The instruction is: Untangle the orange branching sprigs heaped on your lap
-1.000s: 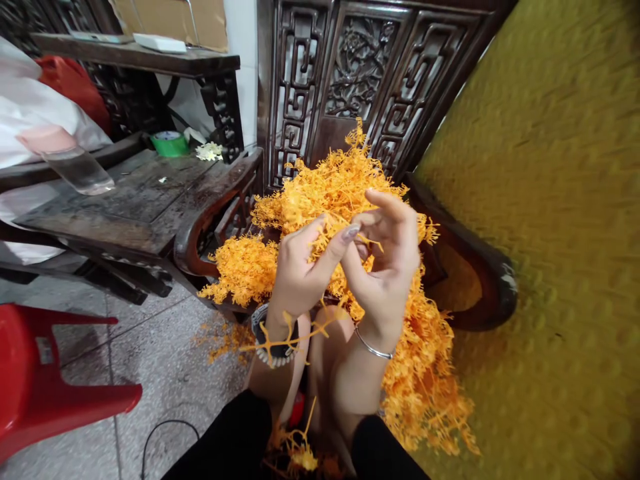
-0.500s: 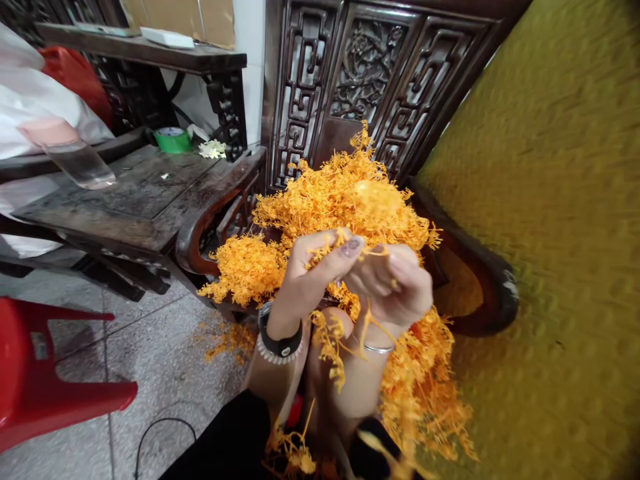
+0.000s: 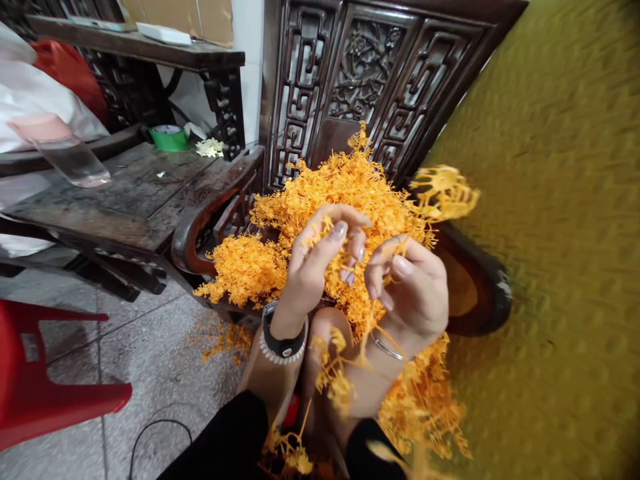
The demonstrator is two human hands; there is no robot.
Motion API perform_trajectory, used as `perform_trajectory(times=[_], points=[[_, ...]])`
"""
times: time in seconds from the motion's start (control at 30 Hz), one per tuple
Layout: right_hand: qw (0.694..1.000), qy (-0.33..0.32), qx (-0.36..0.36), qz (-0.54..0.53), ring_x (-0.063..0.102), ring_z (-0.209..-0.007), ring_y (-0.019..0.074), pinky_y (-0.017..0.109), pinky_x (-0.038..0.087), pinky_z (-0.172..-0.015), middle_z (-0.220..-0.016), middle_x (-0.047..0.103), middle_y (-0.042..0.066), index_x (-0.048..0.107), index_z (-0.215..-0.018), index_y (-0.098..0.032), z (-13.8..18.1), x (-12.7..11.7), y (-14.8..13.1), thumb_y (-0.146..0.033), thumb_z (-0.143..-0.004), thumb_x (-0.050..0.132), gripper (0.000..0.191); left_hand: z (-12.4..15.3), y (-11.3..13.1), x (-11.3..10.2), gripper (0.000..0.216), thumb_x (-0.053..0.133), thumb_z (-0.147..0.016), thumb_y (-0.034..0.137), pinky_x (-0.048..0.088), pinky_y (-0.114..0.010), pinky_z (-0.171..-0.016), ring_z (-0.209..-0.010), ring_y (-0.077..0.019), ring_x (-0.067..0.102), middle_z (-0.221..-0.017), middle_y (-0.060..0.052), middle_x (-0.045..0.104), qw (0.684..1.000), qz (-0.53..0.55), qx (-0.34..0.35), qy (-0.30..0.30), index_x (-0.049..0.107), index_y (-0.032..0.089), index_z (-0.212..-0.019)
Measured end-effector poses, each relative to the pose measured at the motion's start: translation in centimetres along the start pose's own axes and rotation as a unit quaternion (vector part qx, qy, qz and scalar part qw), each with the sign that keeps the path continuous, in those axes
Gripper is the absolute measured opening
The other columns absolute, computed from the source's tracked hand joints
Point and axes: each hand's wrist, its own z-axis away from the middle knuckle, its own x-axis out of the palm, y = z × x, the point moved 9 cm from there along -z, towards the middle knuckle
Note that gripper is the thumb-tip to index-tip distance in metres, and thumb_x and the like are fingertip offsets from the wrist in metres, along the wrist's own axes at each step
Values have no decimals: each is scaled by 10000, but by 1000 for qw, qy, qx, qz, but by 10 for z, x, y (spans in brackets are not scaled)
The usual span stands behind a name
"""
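Orange sprigs (image 3: 345, 183), hands (image 3: 421, 293) — curled, just apart

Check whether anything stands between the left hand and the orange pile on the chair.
Nothing visible does. The orange pile shows directly beyond the left hand, and the right hand is off to the side, not between them.

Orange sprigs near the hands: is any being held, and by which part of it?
The right hand holds an orange sprig, apparently by its stem, the rest hanging below. Whether the left hand holds anything cannot be told.
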Motion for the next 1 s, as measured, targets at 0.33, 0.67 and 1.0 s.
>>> perform_trajectory(times=[0.33,0.67,1.0], points=[[989,-79,63,112,316,-392,18,181,213,-367,-475,398,-57,567,-680,-165,8,11,9,-249,-870,488,222,8,16,-24,389,575,-740,566,354,-258,-532,-543,-98,404,-594,26,409,942,-306,105,87,499,188,-683],[989,50,78,112,323,-503,21,173,292,-461,-591,386,-60,498,-698,-173,2,21,3,-284,-845,551,191,12,35,-5,273,548,-840,301,342,-242,-522,-538,-85,443,-570,27,460,857,-480,184,40,458,177,-614],[994,-51,86,41,387,-503,39,204,292,-458,-578,432,-41,486,-656,-170,5,43,10,-319,-880,476,268,12,34,-13,240,500,-861,342,370,-233,-536,-550,-96,433,-599,27,459,937,-338,43,76,520,197,-670]])
